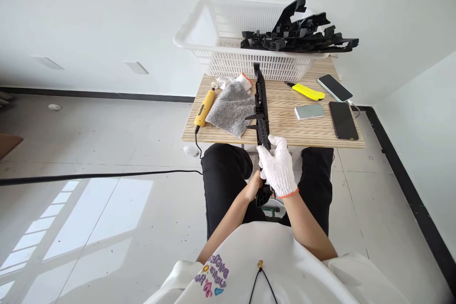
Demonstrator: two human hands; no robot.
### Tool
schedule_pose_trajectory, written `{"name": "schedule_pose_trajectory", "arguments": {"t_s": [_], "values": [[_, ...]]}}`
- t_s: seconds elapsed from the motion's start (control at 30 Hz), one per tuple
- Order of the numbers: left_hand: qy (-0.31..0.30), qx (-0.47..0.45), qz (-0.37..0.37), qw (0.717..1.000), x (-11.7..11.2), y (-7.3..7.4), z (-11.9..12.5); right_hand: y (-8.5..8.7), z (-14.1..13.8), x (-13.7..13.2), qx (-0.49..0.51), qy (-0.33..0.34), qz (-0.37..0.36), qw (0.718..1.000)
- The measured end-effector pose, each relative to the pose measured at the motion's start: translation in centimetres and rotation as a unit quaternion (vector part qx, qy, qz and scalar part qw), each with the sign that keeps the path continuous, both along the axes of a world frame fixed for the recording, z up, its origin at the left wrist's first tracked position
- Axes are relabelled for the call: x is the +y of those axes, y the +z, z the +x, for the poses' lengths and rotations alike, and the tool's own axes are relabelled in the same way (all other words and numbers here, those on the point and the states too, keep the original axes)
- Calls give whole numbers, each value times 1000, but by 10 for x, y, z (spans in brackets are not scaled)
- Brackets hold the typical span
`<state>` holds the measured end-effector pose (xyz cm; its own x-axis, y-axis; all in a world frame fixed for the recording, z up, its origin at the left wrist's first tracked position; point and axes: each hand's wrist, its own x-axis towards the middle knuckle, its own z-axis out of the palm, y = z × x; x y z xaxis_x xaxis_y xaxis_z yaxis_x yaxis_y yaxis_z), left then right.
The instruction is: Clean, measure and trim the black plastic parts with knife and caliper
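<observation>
My bare left hand (pixel 253 186) is closed around the lower part of a long black plastic part (pixel 261 86), which stretches away from me over the table edge. My right hand (pixel 280 167), in a white knitted glove with an orange cuff, is closed on a black caliper (pixel 262 132). The caliper lies along the plastic part, its jaws pointing left over a grey cloth (pixel 231 108). Whether the jaws touch the part, I cannot tell. Much of my left hand's grip is hidden.
A white basket (pixel 245 59) with several black plastic parts (pixel 295 33) stands at the table's back. A yellow corded tool (pixel 204 108) and white glove (pixel 228 80) lie left. Rightward are a yellow utility knife (pixel 307 91), two phones (pixel 344 120) and a small pale box (pixel 309 112).
</observation>
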<state>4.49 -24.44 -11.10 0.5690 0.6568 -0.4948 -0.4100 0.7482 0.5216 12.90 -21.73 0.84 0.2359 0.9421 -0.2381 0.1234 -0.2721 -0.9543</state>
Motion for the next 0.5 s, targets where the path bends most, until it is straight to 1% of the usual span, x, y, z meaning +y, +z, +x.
{"name": "schedule_pose_trajectory", "arguments": {"t_s": [0.1, 0.17, 0.3, 0.4, 0.5], "values": [[63, 44, 38, 996, 0, 8, 1, -1, -4, 0, -3, 5, 12, 1000], [79, 62, 43, 994, 0, 12, 1, -1, -6, 0, -7, 1, 15, 1000], [78, 86, 45, 992, -1, 14, -1, -4, -8, -1, -3, -13, 25, 1000], [79, 80, 50, 992, -1, 14, -2, -6, -10, -2, 21, -17, 30, 999], [44, 50, 39, 997, 0, 10, -2, -7, -12, -1, 56, -31, 37, 997]]}}
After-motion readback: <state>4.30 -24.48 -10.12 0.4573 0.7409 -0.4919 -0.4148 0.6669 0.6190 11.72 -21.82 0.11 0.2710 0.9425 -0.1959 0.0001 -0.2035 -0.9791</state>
